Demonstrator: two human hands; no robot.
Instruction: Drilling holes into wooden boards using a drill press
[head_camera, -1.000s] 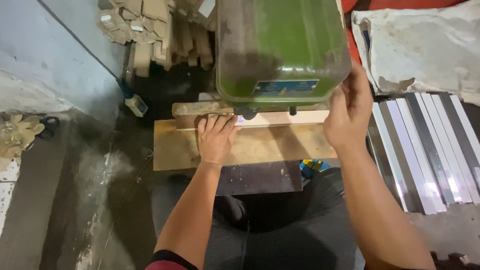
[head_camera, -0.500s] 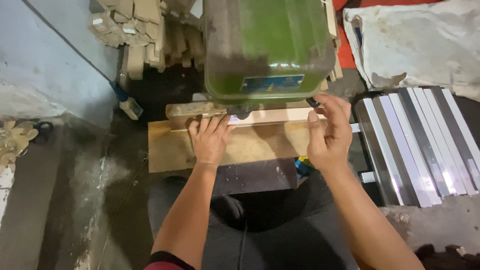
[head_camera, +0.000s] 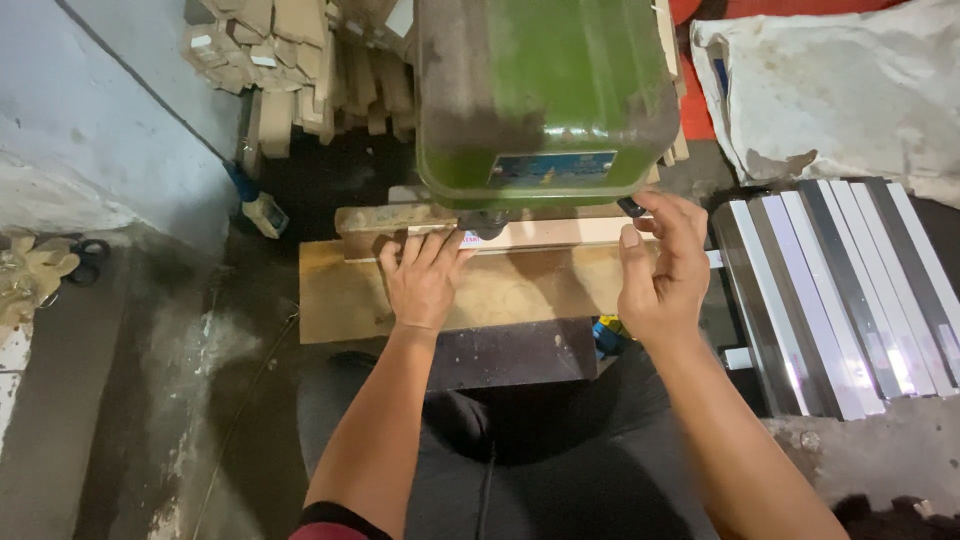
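- At far left, a pair of worn work gloves is seen lying on the concrete floor, well apart from the work.
- A stack of cut wood blocks is piled at the far left, behind the machine.
- The left hand is pressed flat, fingers spread and closed on nothing, on a pale strip held against a wooden board.
- The strip's long axis is laid left to right, just under the green drill press head; it lies at the fingertips of the left hand, the nearer of the two.
- The right hand is curled loosely at the strip's right end, beside a small dark knob; whether anything is gripped cannot be told.
- The spindle is largely hidden by the machine head.
- At right, a row of shiny metal profiles is laid near to far, with a grey sack beyond.
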